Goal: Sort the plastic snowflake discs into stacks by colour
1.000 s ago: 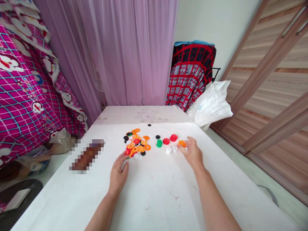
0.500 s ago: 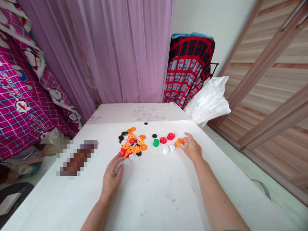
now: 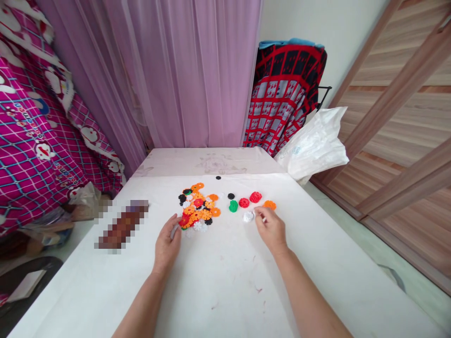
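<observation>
A mixed pile of flower-shaped discs (image 3: pixel 197 206) in orange, red, black and white lies left of centre on the white-covered table. My left hand (image 3: pixel 169 241) rests at the pile's near left edge, fingers apart. Right of the pile are a black disc (image 3: pixel 231 196), a green stack (image 3: pixel 233 206), two red stacks (image 3: pixel 244 203) and white discs (image 3: pixel 248 216). My right hand (image 3: pixel 270 229) is beside the white discs, its fingertips pinched around something white. Just behind it lies an orange stack (image 3: pixel 269 205).
A pixelated item (image 3: pixel 123 225) lies on the table's left side. Beyond the right rear edge stands a white plastic bag (image 3: pixel 313 145). One black disc (image 3: pixel 218 178) lies near the back. The wardrobe (image 3: pixel 398 117) rises at the right.
My right hand has left the orange stack and moved left and nearer to the white discs, its fingers now pinched. The view has shifted slightly; my left hand stays by the pile.
</observation>
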`<state>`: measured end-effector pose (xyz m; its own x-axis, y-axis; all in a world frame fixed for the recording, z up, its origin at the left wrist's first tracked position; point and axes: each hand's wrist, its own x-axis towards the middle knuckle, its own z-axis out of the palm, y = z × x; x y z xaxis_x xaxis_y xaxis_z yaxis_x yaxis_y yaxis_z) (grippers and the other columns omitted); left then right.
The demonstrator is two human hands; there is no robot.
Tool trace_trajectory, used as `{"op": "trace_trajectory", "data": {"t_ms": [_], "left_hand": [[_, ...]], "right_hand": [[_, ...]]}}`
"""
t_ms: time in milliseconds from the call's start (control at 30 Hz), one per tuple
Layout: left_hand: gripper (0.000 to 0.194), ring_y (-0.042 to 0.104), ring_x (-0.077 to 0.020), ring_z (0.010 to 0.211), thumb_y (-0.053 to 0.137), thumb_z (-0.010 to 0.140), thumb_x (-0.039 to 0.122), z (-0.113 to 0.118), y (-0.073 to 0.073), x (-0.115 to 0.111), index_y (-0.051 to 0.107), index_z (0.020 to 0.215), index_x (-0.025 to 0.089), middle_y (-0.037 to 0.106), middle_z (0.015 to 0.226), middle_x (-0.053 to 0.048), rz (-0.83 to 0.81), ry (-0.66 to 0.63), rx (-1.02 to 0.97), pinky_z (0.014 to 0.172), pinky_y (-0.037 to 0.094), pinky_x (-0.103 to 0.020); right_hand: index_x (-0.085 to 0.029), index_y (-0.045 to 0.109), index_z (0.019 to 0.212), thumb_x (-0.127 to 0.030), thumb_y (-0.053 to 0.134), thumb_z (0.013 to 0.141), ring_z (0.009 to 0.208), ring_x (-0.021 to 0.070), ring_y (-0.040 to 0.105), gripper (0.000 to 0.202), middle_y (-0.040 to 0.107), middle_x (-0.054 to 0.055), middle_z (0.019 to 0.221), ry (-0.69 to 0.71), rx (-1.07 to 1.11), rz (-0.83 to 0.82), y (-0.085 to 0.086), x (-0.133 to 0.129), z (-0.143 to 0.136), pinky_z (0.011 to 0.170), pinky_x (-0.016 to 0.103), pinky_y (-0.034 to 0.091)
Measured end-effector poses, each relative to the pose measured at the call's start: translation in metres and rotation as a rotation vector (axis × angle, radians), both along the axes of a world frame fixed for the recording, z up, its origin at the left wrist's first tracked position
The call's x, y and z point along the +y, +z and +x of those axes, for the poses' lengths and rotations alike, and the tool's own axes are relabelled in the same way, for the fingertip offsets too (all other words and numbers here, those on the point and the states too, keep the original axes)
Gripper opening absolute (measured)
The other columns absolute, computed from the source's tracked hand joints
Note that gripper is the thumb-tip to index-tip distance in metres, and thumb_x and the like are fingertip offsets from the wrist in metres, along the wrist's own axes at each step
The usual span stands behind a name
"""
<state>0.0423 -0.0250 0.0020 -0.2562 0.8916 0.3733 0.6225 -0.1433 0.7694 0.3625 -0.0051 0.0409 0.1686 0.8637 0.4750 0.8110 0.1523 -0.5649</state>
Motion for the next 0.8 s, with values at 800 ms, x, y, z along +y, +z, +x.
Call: {"op": "trace_trajectory", "data": {"t_ms": [800], "left_hand": [[0.037,0.059,-0.0252,0.116,0.048,0.086,0.035,0.001,-0.001,0.005,0.062,0.118,0.024,0.061,0.130,-0.008,0.036,-0.097,0.292,0.102,0.044,-0.047]], "right_hand": [[-0.025,0.055,0.120,-0.031,0.056,0.080,0.079,0.0167,0.064,0.041,0.068,0.005,0.108,0.097,-0.157,-0.218,0.000,0.016,-0.082,0.075,0.028,0.047]]}}
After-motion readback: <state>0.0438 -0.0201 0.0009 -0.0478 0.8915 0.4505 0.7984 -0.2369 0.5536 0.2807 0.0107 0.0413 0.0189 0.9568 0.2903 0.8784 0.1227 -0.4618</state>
